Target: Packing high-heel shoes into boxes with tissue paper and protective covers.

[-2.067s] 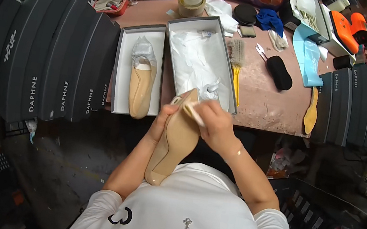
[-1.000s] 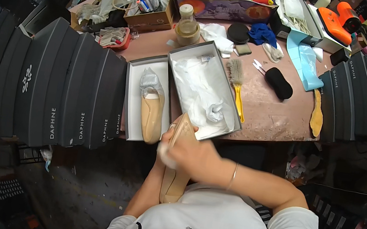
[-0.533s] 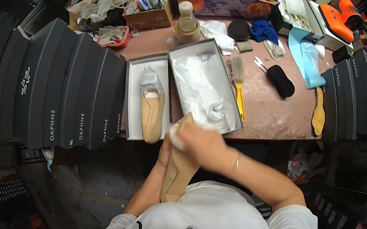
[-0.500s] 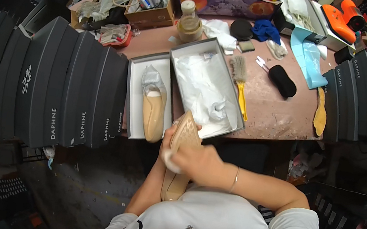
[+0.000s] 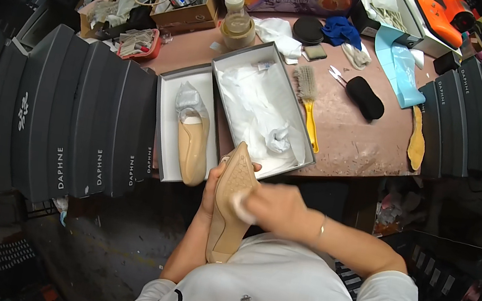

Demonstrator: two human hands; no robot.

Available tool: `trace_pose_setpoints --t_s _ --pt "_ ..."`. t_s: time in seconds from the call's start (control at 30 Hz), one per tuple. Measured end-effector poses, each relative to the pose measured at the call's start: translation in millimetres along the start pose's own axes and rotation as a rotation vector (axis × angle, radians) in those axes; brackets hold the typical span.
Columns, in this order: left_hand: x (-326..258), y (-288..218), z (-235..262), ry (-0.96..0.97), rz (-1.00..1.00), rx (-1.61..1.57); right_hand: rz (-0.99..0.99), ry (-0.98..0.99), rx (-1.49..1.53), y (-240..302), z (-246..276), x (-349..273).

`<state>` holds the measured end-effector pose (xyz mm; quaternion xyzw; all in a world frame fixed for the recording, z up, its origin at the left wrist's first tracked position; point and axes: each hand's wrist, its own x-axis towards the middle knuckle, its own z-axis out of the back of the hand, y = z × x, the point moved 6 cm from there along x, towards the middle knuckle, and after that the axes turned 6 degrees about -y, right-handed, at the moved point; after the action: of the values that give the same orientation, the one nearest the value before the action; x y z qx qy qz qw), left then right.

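Observation:
A beige pointed shoe (image 5: 231, 202) is held sole-up in front of my chest, its toe pointing away from me. My left hand (image 5: 213, 185) wraps round its forepart from the left, with fingertips showing past the far side. Pressed to the sole's right edge is a white pad or cloth (image 5: 243, 206), gripped in my right hand (image 5: 282, 210), which is smeared by motion. The matching beige shoe (image 5: 192, 149), with clear-grey wrapping in its toe, lies in a narrow grey box part (image 5: 161, 119). Beside it a wider open grey box (image 5: 309, 155) holds white tissue paper.
Stacked dark shoeboxes (image 5: 84, 126) rise at left, more dark boxes (image 5: 447, 120) at right. A yellow-handled brush (image 5: 310, 117), black sponge (image 5: 364, 99), glass jar (image 5: 238, 29), blue cloth (image 5: 341, 32) and yellow insole (image 5: 417, 140) lie across the pink table (image 5: 373, 149).
My right hand and the white pad have moved right across the sole, from its left side to its right edge. The whole view has shifted slightly; my left hand keeps its hold.

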<state>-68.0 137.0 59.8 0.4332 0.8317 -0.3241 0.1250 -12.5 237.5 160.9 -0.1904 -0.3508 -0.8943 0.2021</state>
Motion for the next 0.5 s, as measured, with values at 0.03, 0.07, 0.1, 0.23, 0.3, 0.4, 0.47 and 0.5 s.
trace_pose_setpoints --t_s 0.03,0.07,0.1,0.23,0.3,0.4,0.47,0.5 --pt "-4 -3 1 0.076 -0.007 0.084 0.094 0.089 0.055 29 -5 -17" --pt "-2 1 -1 0.039 0.000 0.066 0.174 0.162 0.015 42 -6 -21" --pt "-2 4 -2 -0.024 0.035 -0.002 0.155 0.148 0.024 42 -3 -22" --pt "3 0 -12 0.176 0.039 0.015 0.111 0.050 0.058 30 0 0" --pt "-5 -3 -8 -0.106 -0.032 0.131 0.104 -0.007 0.087 28 -5 18" --pt "-3 2 -5 -0.017 0.045 0.066 0.072 -0.190 0.049 32 4 31" --pt "-5 8 -5 -0.010 0.055 0.049 0.099 -0.120 -0.035 31 -1 26" --pt "-5 1 -2 -0.090 -0.027 0.096 0.123 -0.102 -0.064 29 -6 30"
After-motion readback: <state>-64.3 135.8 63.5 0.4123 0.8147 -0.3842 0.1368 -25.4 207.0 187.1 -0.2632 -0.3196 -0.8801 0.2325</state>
